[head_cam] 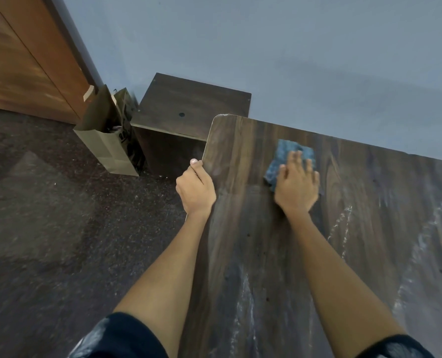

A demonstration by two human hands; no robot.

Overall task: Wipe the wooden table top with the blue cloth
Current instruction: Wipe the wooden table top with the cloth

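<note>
Dark wooden surface [318,241] streaked with pale smears, set against a blue-grey wall [266,47]. Low dark cabinet [189,107] and brown paper bag [106,135] beyond its left corner. Left hand [195,188] clenched around the surface's edge. Right hand [296,187] flat, fingers extended, pressing the blue cloth [279,161] near the far left corner.

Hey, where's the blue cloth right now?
In the head view, the blue cloth lies flat on the wooden table near its far left corner, pressed under the right hand.
</note>
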